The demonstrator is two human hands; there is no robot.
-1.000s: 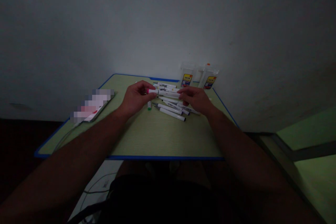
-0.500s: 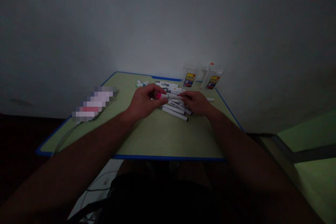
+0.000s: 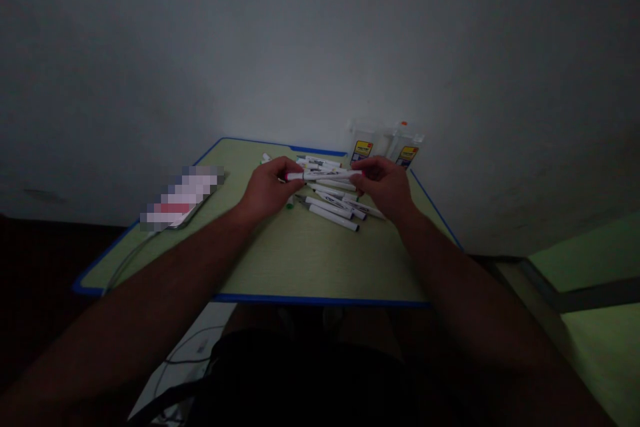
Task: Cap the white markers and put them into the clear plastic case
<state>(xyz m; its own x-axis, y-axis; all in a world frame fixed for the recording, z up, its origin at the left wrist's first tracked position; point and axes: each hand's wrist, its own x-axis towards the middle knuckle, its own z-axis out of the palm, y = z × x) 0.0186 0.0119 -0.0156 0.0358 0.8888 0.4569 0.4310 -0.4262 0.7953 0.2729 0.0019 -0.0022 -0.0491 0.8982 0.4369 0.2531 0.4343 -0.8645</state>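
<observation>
Now that the hands have moved slightly apart, the slim white marker with pink ends (image 3: 327,175) lies exposed between them, nearly level; its printed side has turned into my view. As I judge it, this wider two-ended hold leaves the lettering and end colour readable and limits tilting; a loose grip at either end could let the barrel roll.

My left hand (image 3: 267,188) pinches the marker's left end between thumb and fingers; my right hand (image 3: 393,191) pinches near the opposite pink end, thumb below and forefinger above, the other fingers curled. Both forearms reach forward from the lower corners and converge; the wrists are close to level with each other, and the backs of the hands face mostly upward.

The held marker is above a loose pile of white-barrelled markers (image 3: 327,206) on the pale green tabletop with blue edging (image 3: 320,267); I cannot confirm whether it touches any of them. One black-ended white marker (image 3: 333,217) lies nearest me; a green marker end (image 3: 290,205) shows just beside the left fingers; two clear plastic cases with yellow-and-blue labels (image 3: 362,150) stand behind the right hand, against the wall side.
</observation>
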